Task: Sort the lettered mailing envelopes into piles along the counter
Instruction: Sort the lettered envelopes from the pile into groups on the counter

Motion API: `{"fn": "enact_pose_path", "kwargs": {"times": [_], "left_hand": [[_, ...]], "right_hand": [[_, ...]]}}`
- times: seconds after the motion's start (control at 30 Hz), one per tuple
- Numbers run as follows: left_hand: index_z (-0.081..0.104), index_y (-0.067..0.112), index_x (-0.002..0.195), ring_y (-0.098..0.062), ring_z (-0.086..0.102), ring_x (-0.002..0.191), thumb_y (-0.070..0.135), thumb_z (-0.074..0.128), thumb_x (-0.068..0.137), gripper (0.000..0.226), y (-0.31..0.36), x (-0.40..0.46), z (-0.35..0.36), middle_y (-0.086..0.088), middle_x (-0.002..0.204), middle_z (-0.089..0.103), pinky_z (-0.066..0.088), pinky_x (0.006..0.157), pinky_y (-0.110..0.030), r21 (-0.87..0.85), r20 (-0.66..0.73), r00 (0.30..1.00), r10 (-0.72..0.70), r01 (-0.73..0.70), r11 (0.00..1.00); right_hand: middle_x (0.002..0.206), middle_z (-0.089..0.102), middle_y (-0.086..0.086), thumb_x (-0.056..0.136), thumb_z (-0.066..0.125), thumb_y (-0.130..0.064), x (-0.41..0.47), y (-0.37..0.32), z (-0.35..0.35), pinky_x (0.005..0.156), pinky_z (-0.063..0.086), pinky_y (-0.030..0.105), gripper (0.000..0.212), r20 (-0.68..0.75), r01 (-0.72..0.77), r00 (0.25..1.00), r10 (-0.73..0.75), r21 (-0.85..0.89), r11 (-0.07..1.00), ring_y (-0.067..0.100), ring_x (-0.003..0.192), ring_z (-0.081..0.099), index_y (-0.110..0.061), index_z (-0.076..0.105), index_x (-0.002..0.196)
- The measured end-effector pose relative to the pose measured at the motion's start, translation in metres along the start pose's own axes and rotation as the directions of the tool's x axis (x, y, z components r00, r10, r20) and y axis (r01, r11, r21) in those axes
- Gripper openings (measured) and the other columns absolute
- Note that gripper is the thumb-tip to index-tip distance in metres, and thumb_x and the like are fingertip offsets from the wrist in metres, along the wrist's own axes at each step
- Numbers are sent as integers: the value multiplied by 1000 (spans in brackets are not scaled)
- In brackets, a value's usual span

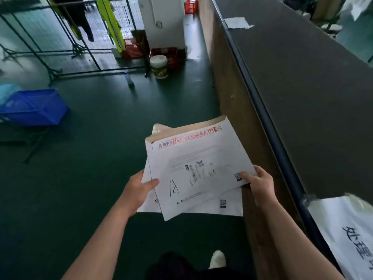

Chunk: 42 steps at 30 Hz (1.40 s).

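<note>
The head camera looks down at two bare forearms over a dark green floor (105, 126). The left hand (137, 191) grips a small stack of white paper mailing envelopes (203, 208) at its left edge, with the thumb lying on top and the other fingers hidden below the paper. The right hand (259, 183) pinches the lower right corner of the top white envelope (201, 162), thumb on top and the fingers closed under it. This top envelope is turned a little against the ones below, so their corners show at 6 o'clock and at 11 o'clock. It has a red printed strip along its open flap, some small barcodes in the middle, and a hand-drawn black mark like the letter D near the left thumb. The stack is held in the air, just left of the long dark grey desk (302, 87), which runs from 5 o'clock towards 12 o'clock. On the desk a white sheet with large black handwritten characters (349, 235) lies at 4 o'clock, and a small white paper label (237, 23) lies far at 1 o'clock. On the floor, a blue plastic crate (34, 108) stands at 9 o'clock and a white lidded bucket (159, 66) at 12 o'clock. A white shoe (218, 258) shows at 6 o'clock.
</note>
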<state>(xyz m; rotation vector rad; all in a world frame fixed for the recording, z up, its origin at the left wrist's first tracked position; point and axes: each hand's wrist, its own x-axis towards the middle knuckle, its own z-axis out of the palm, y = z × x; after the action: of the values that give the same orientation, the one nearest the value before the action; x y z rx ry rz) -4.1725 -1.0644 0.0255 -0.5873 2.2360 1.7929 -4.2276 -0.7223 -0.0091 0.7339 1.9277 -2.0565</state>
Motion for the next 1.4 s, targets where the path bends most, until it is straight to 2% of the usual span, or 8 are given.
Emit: {"fn": "enact_pose_path", "kwargs": {"times": [0.13,0.27,0.33,0.43,0.57,0.8,1.07,1.4], "left_hand": [[70,22,113,-15,74,91,6,61,97,24,26,85,-39,7,102,78,54,75,-36,-99,-99,995,-26,16,995],[69,13,120,-28,73,100,4,61,97,26,38,201,-81,-4,108,77,56,81,-44,-186,-127,991,-48,24,982],[69,13,120,-30,73,100,4,60,97,26,51,258,-96,-6,109,77,56,81,-45,-231,-121,992,-47,18,973],[69,14,120,-33,73,99,6,59,98,25,82,340,-114,-6,106,78,57,79,-45,-246,-70,996,-61,42,968],[68,15,121,-26,75,93,10,59,99,24,147,447,-132,-5,106,78,57,74,-42,-224,16,998,-53,56,973],[68,19,122,-27,74,101,12,63,98,25,216,628,-126,-2,110,78,57,87,-47,-184,100,995,-29,48,982],[70,25,110,-21,72,98,11,56,102,21,304,836,-118,5,101,78,55,78,-37,-60,56,998,-18,22,998],[72,28,110,-17,73,97,13,58,101,22,424,1071,-180,9,102,78,55,82,-38,-55,-33,999,18,-20,998]], "right_hand": [[102,78,11,89,76,-13,97,-62,50,89,61,49,23,110,-24,993,35,-100,995,27,92,77,-11,69,111],[96,79,10,92,73,-14,200,-113,121,73,63,34,21,225,-24,972,70,-203,979,25,87,78,-2,69,108],[103,78,16,91,73,-16,242,-138,157,79,63,41,26,233,-31,969,83,-219,975,30,91,77,1,68,111],[106,77,19,93,72,-14,299,-178,205,93,59,55,29,165,-55,982,92,-216,975,36,96,75,3,65,116],[102,78,13,95,71,-14,373,-238,258,90,59,57,21,41,-34,998,41,-169,985,35,92,77,-4,68,113],[103,75,10,98,67,-15,512,-296,316,68,58,41,9,-111,-28,994,26,-22,999,30,91,74,-12,66,105],[104,76,18,91,72,-13,704,-362,368,95,55,61,28,-46,-176,982,183,132,976,40,102,71,-6,64,117],[99,79,13,96,67,-16,910,-511,479,64,62,39,25,130,-209,969,209,-18,978,29,90,77,-6,64,119]]}}
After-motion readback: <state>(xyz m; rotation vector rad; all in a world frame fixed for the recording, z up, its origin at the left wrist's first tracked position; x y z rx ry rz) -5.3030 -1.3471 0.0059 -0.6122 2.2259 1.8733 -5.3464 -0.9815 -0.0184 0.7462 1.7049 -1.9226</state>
